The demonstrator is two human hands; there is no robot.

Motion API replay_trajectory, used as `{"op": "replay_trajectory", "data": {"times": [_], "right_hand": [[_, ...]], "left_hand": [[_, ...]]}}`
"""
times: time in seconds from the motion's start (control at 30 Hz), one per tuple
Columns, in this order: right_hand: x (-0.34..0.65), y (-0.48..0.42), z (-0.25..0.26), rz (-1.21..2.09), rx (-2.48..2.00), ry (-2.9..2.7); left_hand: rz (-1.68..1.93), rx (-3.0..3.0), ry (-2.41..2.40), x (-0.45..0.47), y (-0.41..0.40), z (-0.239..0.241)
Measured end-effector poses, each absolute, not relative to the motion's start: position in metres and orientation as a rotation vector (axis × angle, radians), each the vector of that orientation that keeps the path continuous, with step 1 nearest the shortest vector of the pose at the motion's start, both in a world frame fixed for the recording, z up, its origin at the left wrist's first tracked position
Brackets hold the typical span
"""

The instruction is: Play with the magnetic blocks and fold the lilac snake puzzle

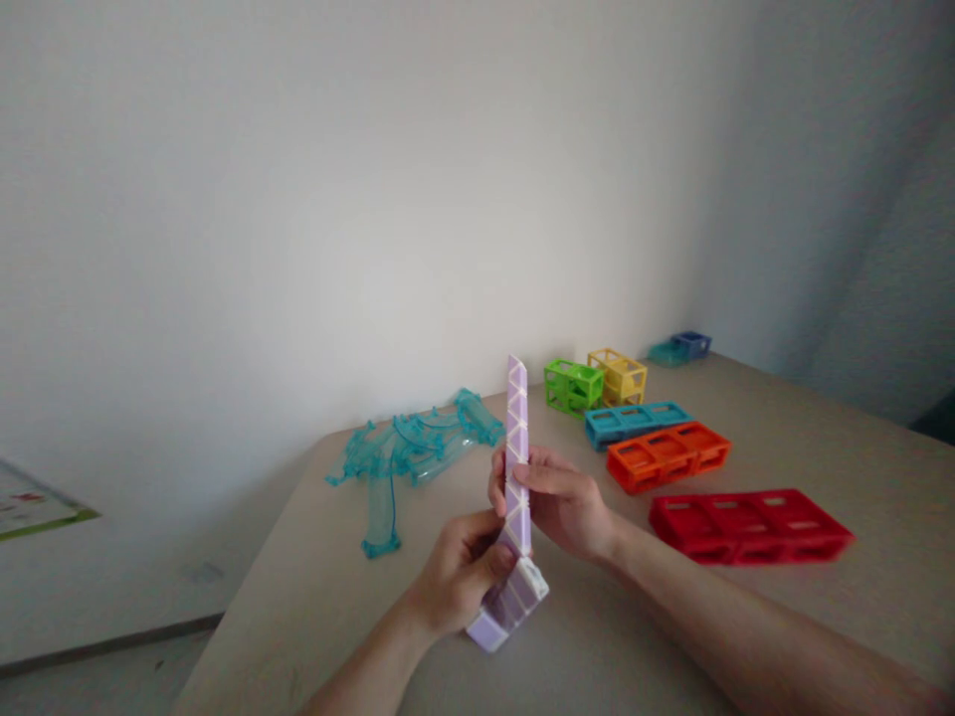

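Note:
A long lilac toy piece (516, 428) with a white zigzag pattern stands nearly upright in my hands, above the table's near middle. At its lower end is a boxy lilac and white block (514, 602); whether the two are joined I cannot tell. My left hand (467, 567) is closed around the lower part, its thumb on the near side. Higher up, my right hand (563, 492) pinches the strip between thumb and fingers. Parts of the fingers behind the piece are hidden.
Clear teal plastic track pieces (418, 443) lie heaped at the left back. On the right are open-frame blocks: red (746, 527), orange (668, 457), blue (634, 425), green (573, 388) and yellow (618, 376). A dark blue block (692, 345) sits at the far corner, by the wall (448, 199).

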State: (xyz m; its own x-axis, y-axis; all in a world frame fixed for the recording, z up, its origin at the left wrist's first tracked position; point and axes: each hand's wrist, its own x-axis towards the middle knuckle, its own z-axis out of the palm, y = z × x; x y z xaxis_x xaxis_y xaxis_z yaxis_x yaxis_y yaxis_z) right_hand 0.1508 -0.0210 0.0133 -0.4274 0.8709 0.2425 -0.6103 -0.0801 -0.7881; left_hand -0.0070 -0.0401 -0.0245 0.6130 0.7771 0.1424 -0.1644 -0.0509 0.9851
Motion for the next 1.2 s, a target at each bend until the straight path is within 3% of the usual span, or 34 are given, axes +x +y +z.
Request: {"op": "replay_trajectory", "data": {"times": [0.2, 0.43, 0.8, 1.2], "right_hand": [[0.151, -0.018, 0.009, 1.524, -0.626, -1.152], [0.153, -0.020, 0.015, 1.506, -0.782, -1.212], [0.143, -0.020, 0.012, 1.499, -0.898, -1.136], [0.147, -0.017, 0.011, 1.486, -0.930, -1.108]], "left_hand": [[0.797, 1.467, 0.640, -0.006, -0.039, -0.016], [0.775, 1.467, 0.637, -0.009, -0.033, -0.019], [1.045, 2.041, 0.788, -0.015, -0.033, -0.008], [1.289, 2.295, 0.865, -0.014, -0.030, -0.010]]}}
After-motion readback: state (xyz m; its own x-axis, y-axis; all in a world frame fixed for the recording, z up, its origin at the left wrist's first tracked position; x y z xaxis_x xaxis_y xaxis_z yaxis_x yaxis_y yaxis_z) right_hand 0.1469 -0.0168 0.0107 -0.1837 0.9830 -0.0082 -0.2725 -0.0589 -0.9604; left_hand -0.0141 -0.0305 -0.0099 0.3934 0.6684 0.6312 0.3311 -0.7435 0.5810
